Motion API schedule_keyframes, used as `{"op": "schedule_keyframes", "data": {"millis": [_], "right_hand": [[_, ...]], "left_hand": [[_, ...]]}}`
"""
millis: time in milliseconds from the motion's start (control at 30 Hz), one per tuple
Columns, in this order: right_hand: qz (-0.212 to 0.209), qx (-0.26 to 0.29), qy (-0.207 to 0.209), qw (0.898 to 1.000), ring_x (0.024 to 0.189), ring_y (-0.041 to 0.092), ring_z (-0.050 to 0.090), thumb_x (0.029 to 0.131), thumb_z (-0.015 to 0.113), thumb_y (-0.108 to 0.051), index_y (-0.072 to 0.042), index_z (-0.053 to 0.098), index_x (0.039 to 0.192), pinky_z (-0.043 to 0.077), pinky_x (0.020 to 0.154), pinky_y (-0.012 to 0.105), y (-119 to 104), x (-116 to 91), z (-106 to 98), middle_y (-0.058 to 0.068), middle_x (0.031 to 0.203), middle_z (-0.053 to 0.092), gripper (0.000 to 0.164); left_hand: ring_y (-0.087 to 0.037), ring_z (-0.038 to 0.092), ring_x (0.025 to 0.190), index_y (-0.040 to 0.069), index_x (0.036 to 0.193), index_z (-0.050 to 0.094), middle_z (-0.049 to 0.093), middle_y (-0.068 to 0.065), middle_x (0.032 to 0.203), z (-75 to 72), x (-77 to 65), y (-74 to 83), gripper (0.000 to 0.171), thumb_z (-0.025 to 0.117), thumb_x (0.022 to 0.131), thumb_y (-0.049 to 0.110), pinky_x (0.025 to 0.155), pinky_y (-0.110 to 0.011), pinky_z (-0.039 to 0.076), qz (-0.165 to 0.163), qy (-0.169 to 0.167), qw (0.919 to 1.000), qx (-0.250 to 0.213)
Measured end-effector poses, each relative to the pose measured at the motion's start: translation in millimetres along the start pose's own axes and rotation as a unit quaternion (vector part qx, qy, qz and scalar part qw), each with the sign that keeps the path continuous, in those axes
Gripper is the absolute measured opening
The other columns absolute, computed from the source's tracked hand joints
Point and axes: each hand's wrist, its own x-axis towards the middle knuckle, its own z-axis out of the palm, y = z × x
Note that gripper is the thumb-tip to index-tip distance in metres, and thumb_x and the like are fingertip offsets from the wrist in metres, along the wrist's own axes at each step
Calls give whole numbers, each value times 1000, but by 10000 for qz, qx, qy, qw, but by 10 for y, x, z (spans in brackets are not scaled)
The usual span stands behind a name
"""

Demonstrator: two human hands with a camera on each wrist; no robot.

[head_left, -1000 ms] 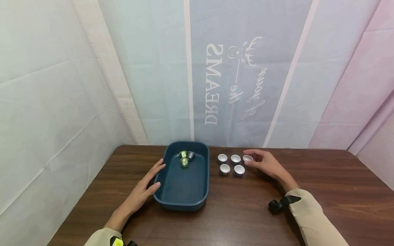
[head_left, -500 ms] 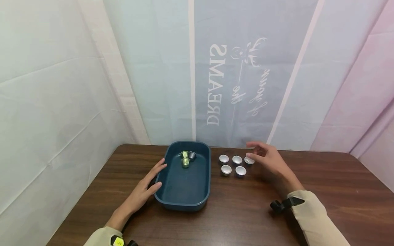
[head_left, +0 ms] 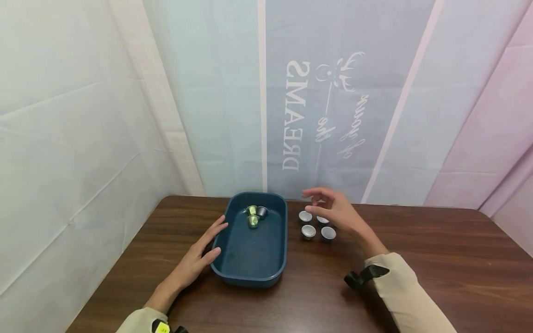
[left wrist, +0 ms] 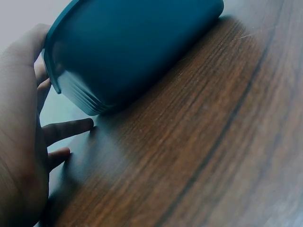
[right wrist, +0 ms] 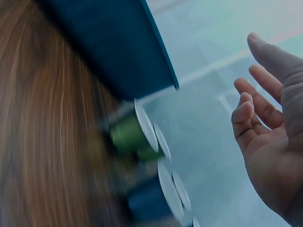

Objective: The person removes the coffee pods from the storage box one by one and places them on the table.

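Note:
My left hand rests against the left side of the blue basin, its fingers and thumb spread at the rim. Two green-gold coffee capsules and a dark grey one lie in the basin's far part. Over the coffee capsules to the basin's right hovers my right hand, fingers loosely bent, nothing visible between thumb and fingers. These capsules stand in two rows with silver lids up; the head view hides part of the back row behind the hand. The right wrist view shows green and blue capsules, blurred.
Everything stands on a dark brown wooden table. A pale printed curtain hangs right behind the table's back edge, with another cloth along the left side.
My right hand has left the rightmost back capsule, lifted slightly, and moved left over the back row. The left hand keeps its place at the basin. The head view has shifted slightly.

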Motion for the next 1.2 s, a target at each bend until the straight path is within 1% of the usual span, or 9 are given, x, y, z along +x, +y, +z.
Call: {"op": "schedule_keyframes", "data": {"millis": [100, 267, 400, 467, 633, 767, 867, 1000, 1200], "right_hand": [[-199, 170, -164, 9995, 89, 26, 55, 86, 72, -8, -2, 59, 125, 50, 78, 30, 71, 111, 95, 12, 107, 60, 42], [-222, 277, -486, 9982, 90, 27, 57, 85, 74, -12, -11, 63, 123, 50, 81, 34, -26, 291, 283, 7, 114, 62, 40], [-180, 144, -901, 9957, 85, 23, 57, 84, 75, -21, -19, 64, 121, 49, 76, 35, -89, 431, 442, 1, 111, 63, 39], [-193, 13, -1107, 9937, 82, 22, 58, 84, 76, -25, -23, 65, 121, 48, 71, 34, -107, 495, 517, 1, 103, 65, 39], [-330, -181, -1581, 9867, 80, 20, 60, 84, 75, -26, -20, 64, 121, 50, 70, 34, -117, 634, 697, 4, 89, 66, 39], [-340, -211, -1737, 9840, 81, 20, 61, 83, 76, -26, -19, 64, 121, 51, 75, 36, -109, 713, 804, -1, 102, 66, 40], [-377, -371, -1863, 9811, 80, 19, 62, 81, 78, -26, -20, 64, 121, 51, 76, 38, -87, 770, 861, 1, 111, 65, 43], [-472, -828, -2210, 9706, 79, 15, 61, 81, 78, -29, -14, 62, 124, 51, 75, 33, -9, 848, 933, 8, 116, 64, 48], [-593, -1254, -2635, 9546, 78, 14, 61, 82, 77, -24, -6, 59, 128, 50, 73, 29, 27, 900, 991, 11, 118, 61, 52]], "left_hand": [[-27, 15, 143, 18, 151, 28, 13, -3, 159, -4, -2, -6, 58, 46, 98, 4, 100, -66, 21, -5, 14, 10000, 4], [-27, 15, 143, 20, 151, 28, 13, -3, 159, -19, -5, -19, 59, 47, 98, 4, 100, -67, 21, 20, 45, 10000, 51], [-27, 15, 143, 21, 151, 28, 13, -3, 159, -25, -12, -29, 60, 48, 97, 4, 100, -67, 21, 9, 69, 9999, 77], [-27, 15, 143, 21, 151, 28, 13, -3, 159, -26, -13, -24, 60, 47, 97, 3, 100, -67, 21, -4, 62, 10000, 52], [-27, 16, 143, 22, 151, 29, 14, -3, 159, -28, -10, 10, 59, 48, 97, 4, 100, -67, 21, -22, 72, 10000, 15], [-28, 16, 143, 20, 151, 29, 15, -4, 159, -30, -6, 26, 59, 48, 97, 4, 102, -63, 21, 1, 62, 10000, 66], [-27, 15, 143, 19, 151, 29, 14, -4, 159, -32, -4, 26, 59, 48, 97, 3, 105, -58, 21, -1, 48, 10000, 80], [-27, 15, 143, 19, 151, 29, 14, -4, 159, -40, -11, 28, 59, 48, 97, 2, 106, -56, 21, -20, 53, 9999, 91], [-28, 15, 143, 11, 151, 29, 14, -6, 159, -12, -2, 44, 56, 46, 98, 3, 104, -59, 22, -8, -28, 10000, -21]]}}
